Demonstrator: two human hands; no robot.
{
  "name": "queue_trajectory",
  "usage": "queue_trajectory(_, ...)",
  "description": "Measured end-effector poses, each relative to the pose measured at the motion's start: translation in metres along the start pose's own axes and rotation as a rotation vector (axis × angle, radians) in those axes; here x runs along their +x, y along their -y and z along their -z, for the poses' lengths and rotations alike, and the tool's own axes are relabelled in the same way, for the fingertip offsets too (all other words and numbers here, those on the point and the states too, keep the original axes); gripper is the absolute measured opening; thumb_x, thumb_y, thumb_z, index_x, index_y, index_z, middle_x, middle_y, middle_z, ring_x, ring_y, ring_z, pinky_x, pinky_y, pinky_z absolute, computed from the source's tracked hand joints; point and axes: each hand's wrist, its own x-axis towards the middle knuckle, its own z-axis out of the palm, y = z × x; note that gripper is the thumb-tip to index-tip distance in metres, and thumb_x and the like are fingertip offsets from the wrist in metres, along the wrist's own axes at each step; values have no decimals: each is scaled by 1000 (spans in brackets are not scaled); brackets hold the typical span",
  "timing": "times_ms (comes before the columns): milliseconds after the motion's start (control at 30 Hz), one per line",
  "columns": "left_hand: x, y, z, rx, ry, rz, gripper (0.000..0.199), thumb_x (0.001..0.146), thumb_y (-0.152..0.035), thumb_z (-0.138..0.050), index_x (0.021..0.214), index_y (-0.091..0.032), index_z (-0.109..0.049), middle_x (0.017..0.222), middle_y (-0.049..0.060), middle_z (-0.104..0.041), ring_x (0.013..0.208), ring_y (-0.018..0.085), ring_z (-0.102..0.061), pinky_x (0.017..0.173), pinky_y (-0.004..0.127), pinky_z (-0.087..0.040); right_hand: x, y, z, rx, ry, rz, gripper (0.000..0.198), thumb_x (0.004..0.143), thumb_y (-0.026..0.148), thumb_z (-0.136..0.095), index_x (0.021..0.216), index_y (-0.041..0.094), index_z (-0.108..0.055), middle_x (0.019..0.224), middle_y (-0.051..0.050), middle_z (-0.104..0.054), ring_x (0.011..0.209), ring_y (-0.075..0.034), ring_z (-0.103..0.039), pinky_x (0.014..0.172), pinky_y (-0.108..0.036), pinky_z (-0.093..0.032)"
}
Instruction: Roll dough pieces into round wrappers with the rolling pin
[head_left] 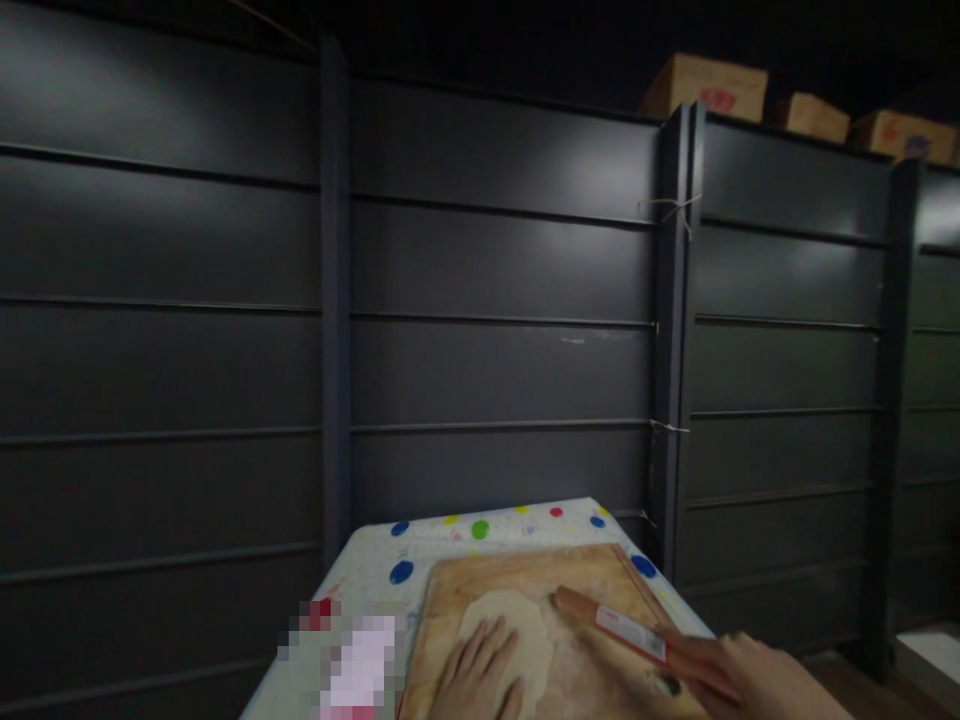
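Two bare hands, low in the frame. Left hand (474, 678) at bottom centre, palm down on a flat round of pale dough (534, 645); its fingers straight, slightly apart, holding nothing. Right hand (757, 680) at lower right, fingers clamped round the near end of a wooden rolling pin (630, 634), label on its barrel. Pin slants up and leftward, far end just right of the dough; cannot tell whether that end touches anything. Dough lies on a wooden board (540, 565), lower centre, on a surface (442, 545) with a white covering dotted blue, green, yellow and red. Pixelated patch at lower left, contents unreadable. Behind, dark grey panels (502, 260) span the frame, white ties (679, 206) on one post. Cardboard boxes (716, 88) along the top, upper right.
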Motion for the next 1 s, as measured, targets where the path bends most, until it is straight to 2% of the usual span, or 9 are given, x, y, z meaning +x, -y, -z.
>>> queue_trajectory(133,-3,-12,13,-7,66,38,49,96,-40,-49,145,-34,-48,151,0,-46,140,28,-43,115,49,-38,12,3,-13,-193,21,22,42,81,30,-55,116,46,-71,90,1,-79,75,-29,-75,60,-31,-53)
queue_trajectory(267,-4,-18,20,-2,32,34,47,97,-39,-49,143,-32,-50,150,1,-48,139,27,-44,115,47,-39,20,11,-7,-379,26,81,41,82,25,-53,112,47,-71,82,3,-78,69,-27,-75,54,-27,-48)
queue_trajectory(367,-5,-18,21,3,38,24,47,97,-41,-49,143,-33,-51,149,1,-50,138,27,-46,113,46,-41,22,18,4,-359,40,114,38,83,25,-54,108,45,-73,80,3,-78,65,-24,-74,52,-25,-46)
queue_trajectory(500,-6,-19,18,-3,16,55,47,96,-39,-49,144,-34,-50,150,-1,-49,139,26,-44,115,47,-39,23,27,11,-367,54,143,44,80,19,-52,111,42,-73,84,1,-78,69,-24,-74,55,-26,-47)
queue_trajectory(600,-7,-19,15,-26,-24,48,47,95,-37,-52,142,-35,-51,149,-1,-50,139,25,-45,116,46,-38,23,32,9,-358,37,164,44,80,19,-53,113,40,-72,85,0,-78,70,-24,-74,57,-27,-47)
queue_trajectory(767,-7,-16,10,-27,-84,17,47,94,-36,-53,140,-34,-54,147,-1,-54,136,24,-48,114,42,-39,18,47,2,-411,-14,155,39,78,16,-52,100,39,-75,77,1,-77,63,-22,-73,53,-25,-44)
queue_trajectory(933,-7,-16,10,-18,-62,17,45,94,-36,-52,139,-34,-55,147,-1,-53,136,25,-48,115,46,-39,11,55,-4,-396,16,99,36,79,20,-52,102,37,-75,78,-2,-77,67,-24,-74,55,-25,-45)
queue_trajectory(1000,-7,-18,11,-28,-56,24,45,94,-37,-53,139,-34,-55,147,0,-53,137,25,-48,115,46,-39,7,48,-9,-345,-57,67,31,79,25,-56,99,37,-76,76,-1,-77,65,-24,-73,56,-25,-47)
